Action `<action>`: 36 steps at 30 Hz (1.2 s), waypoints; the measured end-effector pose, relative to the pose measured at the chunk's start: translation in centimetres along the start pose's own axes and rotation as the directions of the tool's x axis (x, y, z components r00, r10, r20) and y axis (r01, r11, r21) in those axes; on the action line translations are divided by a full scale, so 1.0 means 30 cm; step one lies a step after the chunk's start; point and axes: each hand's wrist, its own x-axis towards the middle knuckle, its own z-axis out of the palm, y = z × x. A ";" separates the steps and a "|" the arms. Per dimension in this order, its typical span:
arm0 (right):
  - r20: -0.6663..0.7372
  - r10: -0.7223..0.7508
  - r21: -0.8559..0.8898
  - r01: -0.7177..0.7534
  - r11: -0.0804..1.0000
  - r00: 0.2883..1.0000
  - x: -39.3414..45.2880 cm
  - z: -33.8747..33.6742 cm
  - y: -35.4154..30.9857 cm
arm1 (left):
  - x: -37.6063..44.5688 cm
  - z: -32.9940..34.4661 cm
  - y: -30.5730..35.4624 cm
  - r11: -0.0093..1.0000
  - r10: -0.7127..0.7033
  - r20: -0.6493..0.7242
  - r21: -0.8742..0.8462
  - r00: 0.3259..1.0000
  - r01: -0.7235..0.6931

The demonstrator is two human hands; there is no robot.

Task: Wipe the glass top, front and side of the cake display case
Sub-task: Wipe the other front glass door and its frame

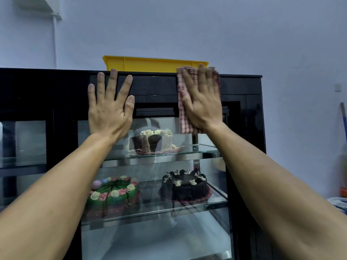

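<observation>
On the display case, flat hands press a cloth.

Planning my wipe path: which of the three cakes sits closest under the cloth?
The partly cut white-frosted chocolate cake on the upper glass shelf; the green and dark chocolate cakes sit a shelf lower.

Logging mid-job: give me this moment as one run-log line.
left hand: flat on case front, bare | right hand: presses checked cloth on display case upper front | yellow tray on top
</observation>
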 end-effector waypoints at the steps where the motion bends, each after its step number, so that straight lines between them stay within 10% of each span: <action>1: -0.006 0.068 -0.009 -0.068 0.998 0.998 0.004 -0.004 0.040 | 0.000 0.000 0.001 1.000 -0.007 0.004 0.002 1.000 0.007; 5: -0.067 0.329 0.004 -0.329 0.944 0.942 0.014 -0.001 0.011 | -0.004 0.007 0.021 0.999 -0.031 0.003 0.016 1.000 0.031; 12: -0.004 0.004 -0.007 -0.004 1.000 1.000 0.004 0.007 0.019 | -0.006 0.009 0.001 1.000 0.003 0.012 -0.007 1.000 -0.003; 19: 0.045 0.411 0.027 -0.412 0.911 0.911 -0.027 -0.040 0.212 | -0.008 0.001 0.013 0.999 -0.029 0.043 -0.015 0.999 0.030; 26: 0.056 0.059 0.057 -0.063 0.996 0.997 0.000 -0.017 0.078 | -0.010 0.002 0.003 0.999 -0.035 0.041 -0.035 0.999 0.036; 33: 0.040 0.547 -0.003 -0.547 0.837 0.836 -0.021 -0.021 0.255 | 0.004 -0.004 0.106 0.989 -0.147 0.050 -0.012 0.988 0.148; 36: 0.058 0.420 0.001 -0.421 0.907 0.906 -0.017 -0.024 0.114 | 0.048 0.008 0.205 0.999 -0.038 0.121 0.011 0.992 0.037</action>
